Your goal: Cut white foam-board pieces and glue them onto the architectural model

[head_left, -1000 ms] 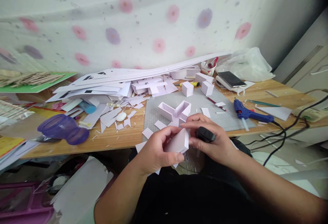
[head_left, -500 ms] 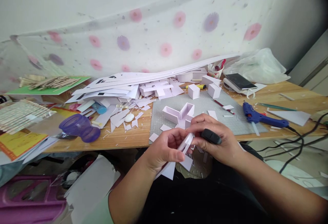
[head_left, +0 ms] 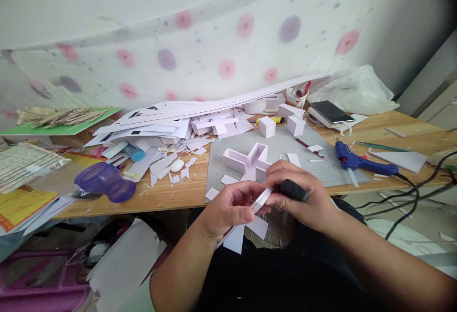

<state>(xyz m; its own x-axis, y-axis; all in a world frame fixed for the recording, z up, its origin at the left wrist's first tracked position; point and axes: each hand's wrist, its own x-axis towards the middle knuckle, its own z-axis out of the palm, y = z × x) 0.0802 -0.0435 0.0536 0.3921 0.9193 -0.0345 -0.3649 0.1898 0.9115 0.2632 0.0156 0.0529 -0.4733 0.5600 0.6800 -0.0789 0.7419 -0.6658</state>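
Observation:
My left hand (head_left: 224, 211) pinches a white foam board piece (head_left: 262, 199) between thumb and fingers, close above my lap. At the piece's far end, the fingers of my right hand (head_left: 316, 202) are closed and touch it too. A black-handled tool (head_left: 293, 190) is tucked in my right hand; its working end is hidden. Below my left hand, flat white board flaps (head_left: 233, 239) stick out, partly covered by the fingers. Just beyond my hands, a cross-shaped white board tray (head_left: 235, 160) with upright walls stands on the grey cutting mat (head_left: 214, 160).
White box pieces (head_left: 267, 127), a dark red pencil (head_left: 310, 147) and board offcuts lie on or beside the mat. A blue glue gun (head_left: 360, 160) with its cable rests on the right. Leftward are a purple plastic container (head_left: 105, 181) and paper scraps; stacked sheets (head_left: 150, 121) lie behind.
The foam board piece has tilted and turned slightly between my fingers, showing more of its flat edge. Both hands stay almost in place, while the view has shifted a little to the right.

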